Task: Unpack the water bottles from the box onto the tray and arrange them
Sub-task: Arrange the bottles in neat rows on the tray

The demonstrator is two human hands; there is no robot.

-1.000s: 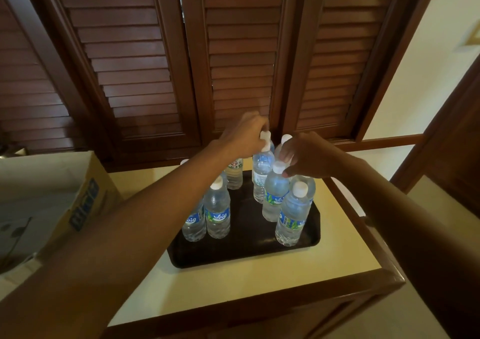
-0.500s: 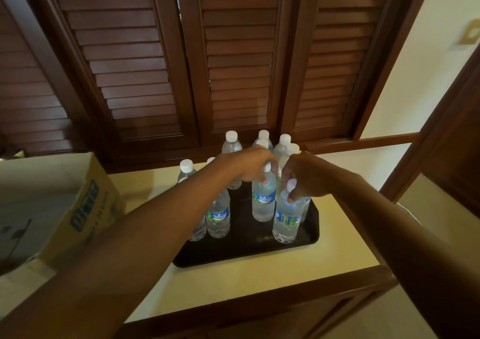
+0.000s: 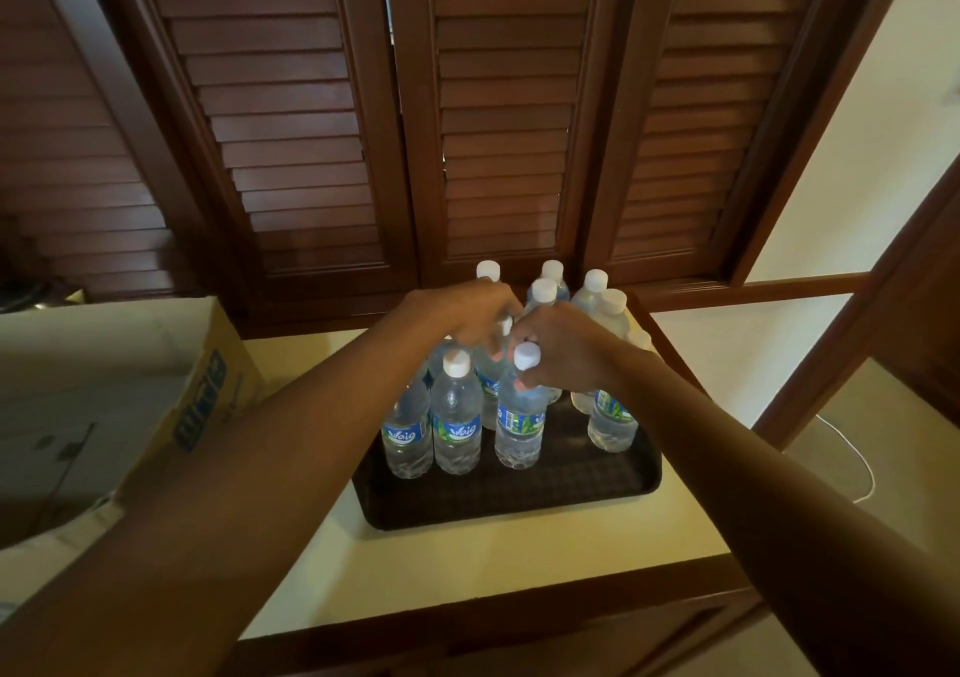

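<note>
Head view: both forearms reach forward over the cream-topped bench (image 3: 483,562). The right hand (image 3: 566,351) pinches the neck of a clear white-capped water bottle (image 3: 519,416) standing mid-tray on the dark rectangular tray (image 3: 519,500); the left hand (image 3: 467,313) curls around a neighbouring bottle's top.

Warm, dim indoor light fills the scene, with the dark wooden shutters (image 3: 311,120) at the far side falling almost into shadow and a thin sliver of daylight showing between two panels. The cream wall (image 3: 852,167) at far right is the brightest area, and the white bottle caps (image 3: 525,355) catch soft highlights without glare. The wide-angle lens bends straight lines outward near the edges, and the near forearms look soft and slightly blurred.
</note>
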